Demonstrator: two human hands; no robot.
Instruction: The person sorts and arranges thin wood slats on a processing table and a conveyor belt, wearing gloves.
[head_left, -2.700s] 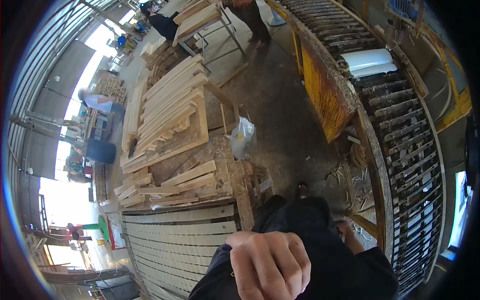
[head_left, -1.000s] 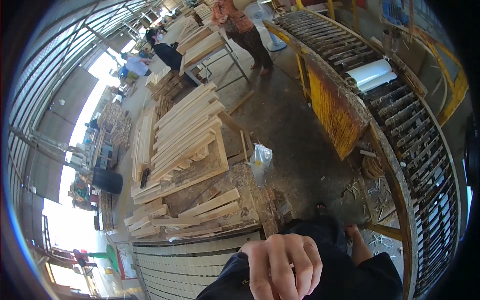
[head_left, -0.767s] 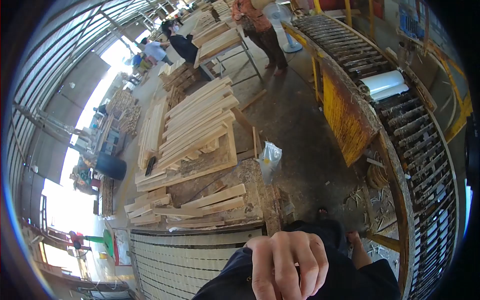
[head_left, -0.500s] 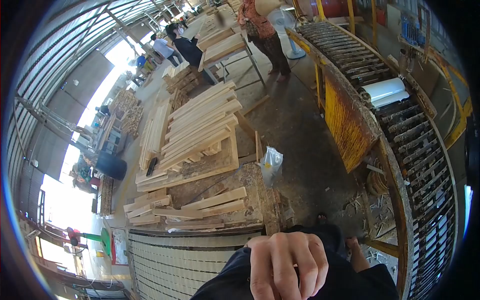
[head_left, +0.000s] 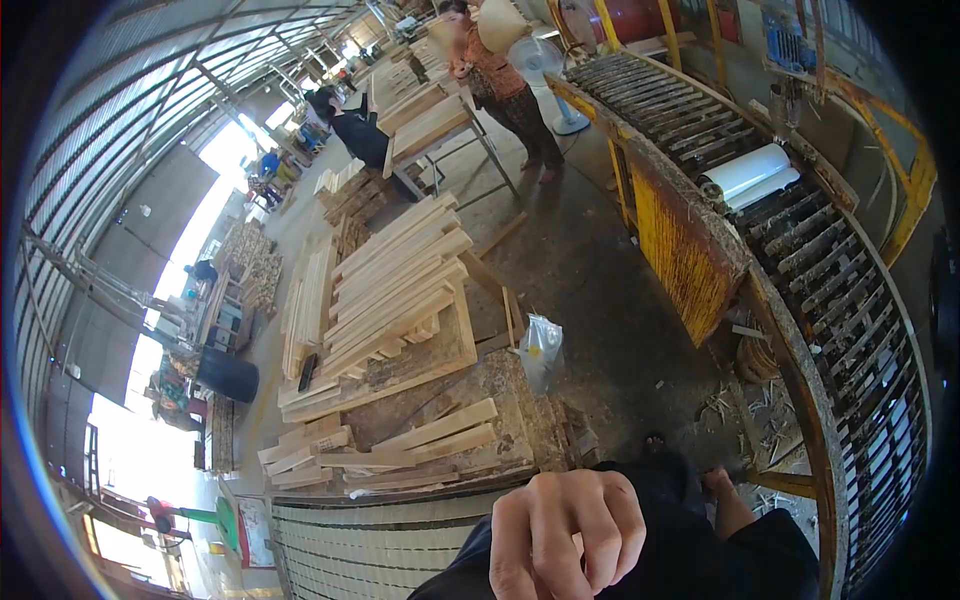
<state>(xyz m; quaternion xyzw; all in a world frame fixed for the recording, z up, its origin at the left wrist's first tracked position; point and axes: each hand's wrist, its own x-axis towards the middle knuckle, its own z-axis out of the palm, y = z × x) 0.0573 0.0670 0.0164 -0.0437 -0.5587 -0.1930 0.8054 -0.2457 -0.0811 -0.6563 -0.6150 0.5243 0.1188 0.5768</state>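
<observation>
My left hand [head_left: 568, 530] is at the bottom centre, close to the camera. Its knuckles are up and the fingers curl down towards me. The fingers are closed; whatever lies inside them, if anything, is hidden. My right hand does not show. Beneath and around the fist is dark clothing [head_left: 665, 545] over my legs. Just beyond it is a worn wooden bench [head_left: 515, 420], with several loose wood offcuts [head_left: 440, 430] on it. Farther along, long pale wood strips [head_left: 400, 275] are stacked on a board.
A clear plastic bag [head_left: 541, 350] hangs at the bench's right edge. A roller conveyor [head_left: 830, 270] with a yellow side panel [head_left: 680, 250] runs along the right. A person in a patterned orange top [head_left: 500, 75] stands by a table [head_left: 430, 125] ahead; another wears black [head_left: 355, 135].
The camera view has shifted slightly. My fist stays closed and sits a little lower and further left in view. More of the person in orange now shows, with a hand raised at the chest.
</observation>
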